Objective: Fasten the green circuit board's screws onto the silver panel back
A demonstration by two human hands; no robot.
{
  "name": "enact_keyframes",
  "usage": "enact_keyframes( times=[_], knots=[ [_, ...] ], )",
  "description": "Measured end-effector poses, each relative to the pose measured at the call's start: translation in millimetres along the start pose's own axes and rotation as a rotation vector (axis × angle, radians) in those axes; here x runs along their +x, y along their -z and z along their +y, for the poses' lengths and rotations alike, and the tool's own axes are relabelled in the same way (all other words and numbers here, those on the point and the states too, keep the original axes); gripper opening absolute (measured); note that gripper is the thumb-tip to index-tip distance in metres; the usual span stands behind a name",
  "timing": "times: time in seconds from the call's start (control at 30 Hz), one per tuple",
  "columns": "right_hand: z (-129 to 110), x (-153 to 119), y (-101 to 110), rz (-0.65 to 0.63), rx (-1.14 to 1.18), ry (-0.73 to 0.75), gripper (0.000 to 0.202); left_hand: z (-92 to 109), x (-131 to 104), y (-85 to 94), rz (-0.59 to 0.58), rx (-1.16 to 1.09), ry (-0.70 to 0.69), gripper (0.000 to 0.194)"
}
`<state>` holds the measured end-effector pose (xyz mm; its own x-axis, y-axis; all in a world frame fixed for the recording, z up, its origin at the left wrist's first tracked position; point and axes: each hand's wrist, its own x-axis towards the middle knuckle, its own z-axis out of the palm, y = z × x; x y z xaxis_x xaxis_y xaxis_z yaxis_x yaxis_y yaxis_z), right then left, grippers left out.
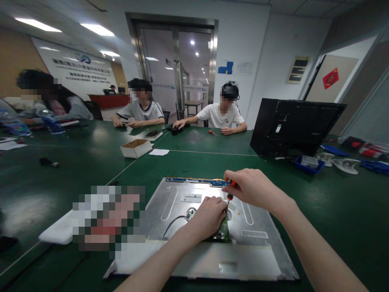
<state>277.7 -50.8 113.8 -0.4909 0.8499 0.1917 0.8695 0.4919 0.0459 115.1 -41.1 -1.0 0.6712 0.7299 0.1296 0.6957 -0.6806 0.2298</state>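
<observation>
My right hand (253, 187) is closed round the red and black handle of a screwdriver (233, 184), whose shaft points down. The screwdriver's tip meets the area beside the fingertips of my left hand (210, 215). That hand rests, fingers curled together, over a green circuit board (224, 232); whatever its fingertips grip is hidden. The board sits on the silver metal back of a flat display panel (258, 255), which lies on the green table. A dark cable (174, 221) curves out from beside the board. Along the panel's far edge runs a narrow blue circuit strip (188, 180).
A black monitor casing (291, 127) stands at the right behind a blue tray (309, 165). An open white box (135, 149) is ahead, left of centre. A white slab (59, 233) lies left of the panel. Several people sit across the table (334, 211).
</observation>
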Motion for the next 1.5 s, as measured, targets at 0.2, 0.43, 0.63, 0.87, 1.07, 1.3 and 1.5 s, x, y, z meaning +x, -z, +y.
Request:
enact_keyframes(
  times=[0.2,0.43,0.63,0.87,1.07,1.3,1.5],
  knots=[
    [-3,-4,4,-0.020,0.131,0.050,0.021,1,0,0.1,0.011,0.003,-0.003,0.009],
    [-2,-3,4,-0.003,-0.020,-0.001,0.022,1,-1,-1.0,0.026,0.022,-0.004,0.008],
    [-4,-4,4,0.000,0.028,0.019,0.008,1,-1,-1.1,0.026,0.038,-0.019,0.007],
    [-4,-4,3,0.012,0.024,0.023,0.016,1,0,0.0,0.011,0.028,-0.022,0.007],
    [-4,-4,4,-0.013,0.053,0.047,0.011,1,0,-2.0,0.012,0.060,-0.031,0.004],
    [-3,-3,4,0.010,-0.019,0.004,0.017,-1,2,-10.0,0.062,0.106,-0.036,0.007],
    [-4,-2,3,-0.003,-0.015,0.011,0.011,0,3,-8.8,0.031,0.112,-0.012,0.009]
  ],
)
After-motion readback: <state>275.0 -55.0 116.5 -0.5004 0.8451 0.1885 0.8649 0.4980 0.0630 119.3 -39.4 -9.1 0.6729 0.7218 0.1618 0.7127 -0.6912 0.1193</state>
